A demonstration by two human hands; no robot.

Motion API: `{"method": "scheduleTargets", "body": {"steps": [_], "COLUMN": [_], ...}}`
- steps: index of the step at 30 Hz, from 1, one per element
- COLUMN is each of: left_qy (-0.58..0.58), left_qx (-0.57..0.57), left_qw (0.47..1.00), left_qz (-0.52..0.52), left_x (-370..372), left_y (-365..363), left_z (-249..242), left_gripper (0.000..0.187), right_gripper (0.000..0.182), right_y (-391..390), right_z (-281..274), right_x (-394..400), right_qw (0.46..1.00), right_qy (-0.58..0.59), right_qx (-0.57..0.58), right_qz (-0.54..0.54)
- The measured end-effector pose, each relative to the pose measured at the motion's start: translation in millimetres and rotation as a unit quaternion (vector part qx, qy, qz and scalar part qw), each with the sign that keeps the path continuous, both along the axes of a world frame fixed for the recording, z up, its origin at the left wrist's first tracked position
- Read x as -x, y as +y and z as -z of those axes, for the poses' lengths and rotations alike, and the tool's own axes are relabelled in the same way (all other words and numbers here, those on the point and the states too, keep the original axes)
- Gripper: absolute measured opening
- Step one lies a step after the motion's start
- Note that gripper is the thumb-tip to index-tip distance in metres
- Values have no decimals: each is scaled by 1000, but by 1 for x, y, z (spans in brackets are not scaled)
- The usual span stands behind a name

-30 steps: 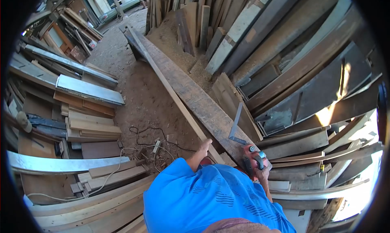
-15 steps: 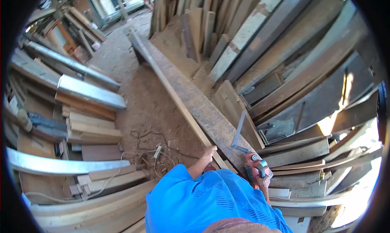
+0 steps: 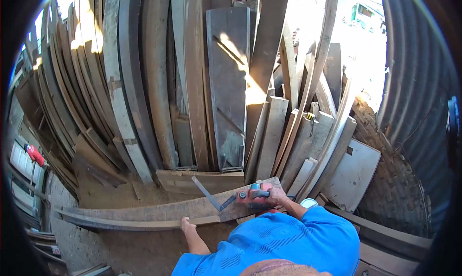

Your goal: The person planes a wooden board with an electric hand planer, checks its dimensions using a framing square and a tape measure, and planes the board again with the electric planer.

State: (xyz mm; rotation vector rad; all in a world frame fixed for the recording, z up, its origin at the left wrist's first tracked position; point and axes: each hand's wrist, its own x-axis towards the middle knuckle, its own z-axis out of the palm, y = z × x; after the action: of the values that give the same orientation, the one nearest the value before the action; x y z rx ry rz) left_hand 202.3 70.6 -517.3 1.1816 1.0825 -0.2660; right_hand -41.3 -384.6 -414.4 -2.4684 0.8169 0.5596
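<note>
My right hand [image 3: 276, 196] is wrapped round the handle of a red electric planer [image 3: 244, 196], which sits on the right end of a long plank bench [image 3: 144, 209]. My left hand [image 3: 187, 224] grips a long, narrow wooden strip [image 3: 159, 225] lying along the bench's near edge. The fingers on the strip's underside are partly hidden. Just left of the planer, a metal carpenter's square [image 3: 207, 193] lies on the bench, one arm reaching past the far edge.
Many boards lean upright behind the bench, among them a wide dark panel [image 3: 228, 83]. A white-faced panel [image 3: 353, 175] stands at the right, near a corrugated metal wall [image 3: 418, 83]. A person in red [image 3: 34, 155] is at far left. A round white-rimmed container [image 3: 308, 203] is by my right forearm.
My view has swung to the right, bringing the leaning boards and corrugated wall into the middle and right. Both hands keep their holds on the planer and the strip.
</note>
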Motion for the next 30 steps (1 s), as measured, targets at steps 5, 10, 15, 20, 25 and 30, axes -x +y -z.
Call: {"method": "scheduleTargets", "body": {"steps": [5, 10, 15, 20, 25, 30], "left_qy": [-34, -86, 44, 136, 105, 95], "left_qx": [-16, -86, -336, -400, -434, -491], "left_qw": [998, 986, 932, 869, 844, 804], "left_qz": [-40, -114, 129, 259, 297, 322], "left_x": [9, 10, -16, -29, -31, -20], "left_y": [-2, 4, 36, 48, 61, 47], "left_z": [-5, -43, 17, 48, 78, 59], "left_gripper": [46, 75, 63, 56, 61, 70], "right_gripper": [40, 41, 47, 55, 59, 57], "right_y": [0, -1, 4, 18, 17, 27], "right_z": [2, 0, -33, -31, -18, -30], "right_x": [4, 1, -5, -20, -28, -28], "right_qw": [1000, 1000, 998, 991, 997, 998], "right_qy": [-21, -10, -26, -123, -58, -58], "right_qx": [-6, -9, -7, -42, -49, -33], "right_qz": [-8, -16, -48, -41, -31, 7]}}
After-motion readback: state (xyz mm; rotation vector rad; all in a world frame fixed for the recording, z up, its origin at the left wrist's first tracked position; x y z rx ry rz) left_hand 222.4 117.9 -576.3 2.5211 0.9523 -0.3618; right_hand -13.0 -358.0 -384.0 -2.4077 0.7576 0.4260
